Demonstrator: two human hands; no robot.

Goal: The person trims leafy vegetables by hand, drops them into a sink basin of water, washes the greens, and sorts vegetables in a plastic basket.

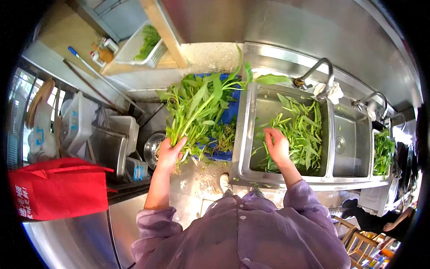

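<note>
My left hand (169, 153) is closed around the stem end of a large bunch of leafy greens (197, 110). The stems are long and pale, and the leaves fan up and to the right, one tip reaching over the sink rim. Above the left sink basin (245, 148) is my right hand (277, 142), its fingers loosely bent and apart, with nothing visible in them. Beneath and beside it, a heap of loose leafy greens (307, 134) lies in that basin. A blue crate (233, 107) sits behind the held bunch, partly covered, with rooted greens (223, 134) in it.
Taps (329, 67) rise behind the basins. To the right are a second basin (347, 157) and more greens (384, 152). At left stand a metal bowl (154, 145), plastic bins (127, 130) and a red bag (62, 188). A white basket (134, 49) sits on a shelf. Another person's hand (389, 226) shows far right.
</note>
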